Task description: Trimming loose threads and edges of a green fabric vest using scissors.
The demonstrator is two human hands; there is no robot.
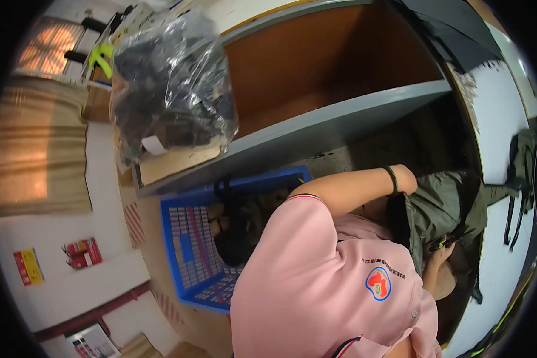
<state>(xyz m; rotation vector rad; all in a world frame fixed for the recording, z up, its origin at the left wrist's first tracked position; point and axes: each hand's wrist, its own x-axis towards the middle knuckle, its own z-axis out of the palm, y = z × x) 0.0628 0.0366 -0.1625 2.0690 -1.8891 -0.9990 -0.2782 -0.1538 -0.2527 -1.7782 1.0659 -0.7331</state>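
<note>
A person in a pink polo shirt (316, 280) is bent under the grey shelf (340, 122). Their raised arm, with a dark wristband (392, 179), reaches right into an olive-green garment (444, 203) at the far right of the lower bay. That hand is hidden behind the cloth, so I cannot tell its grip. Lower down, a hand (440, 255) curls around a small dark object (443, 242); I cannot tell whose it is, and the wearer's left hand is out of sight. To my eye the risk is overhead. The clear plastic bag (170, 83) of dark things sits at the shelf's left end above the blue crate (188, 244), and a jolt could tip it down. A quick rise could also knock a head on the shelf lip.
</note>
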